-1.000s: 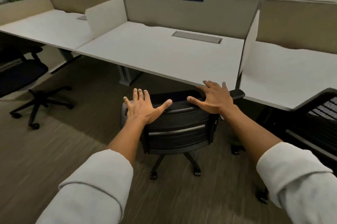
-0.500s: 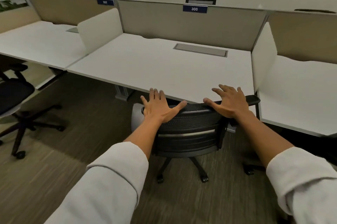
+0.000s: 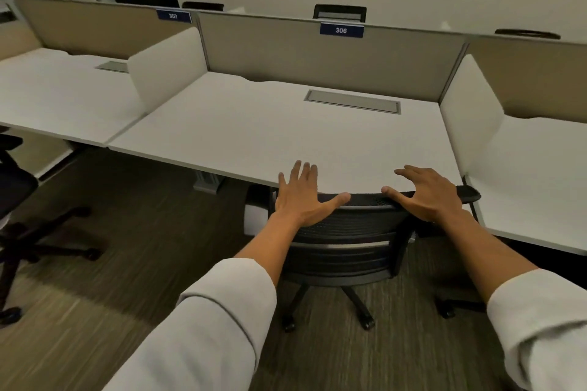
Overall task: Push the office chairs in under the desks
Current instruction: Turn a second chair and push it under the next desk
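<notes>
A black mesh-backed office chair (image 3: 346,244) stands at the front edge of the white desk (image 3: 286,130) labelled 306, its seat hidden under the desktop. My left hand (image 3: 301,196) lies flat on the top left of the backrest, fingers spread over the desk edge. On the top right of the backrest rests my right hand (image 3: 428,193), palm down with fingers apart. Neither hand wraps around the backrest. One armrest (image 3: 468,193) pokes out to the right, level with the desktop.
Another black chair (image 3: 19,219) stands out on the floor at the far left, before the desk labelled 307. White side dividers (image 3: 168,69) and beige rear panels (image 3: 317,56) bound each desk. A third desk (image 3: 540,174) lies to the right. Wood-look flooring surrounds me.
The chair has rolled forward until its backrest reaches the desk edge, with both hands staying flat on its top. The view has moved closer to the desk.
</notes>
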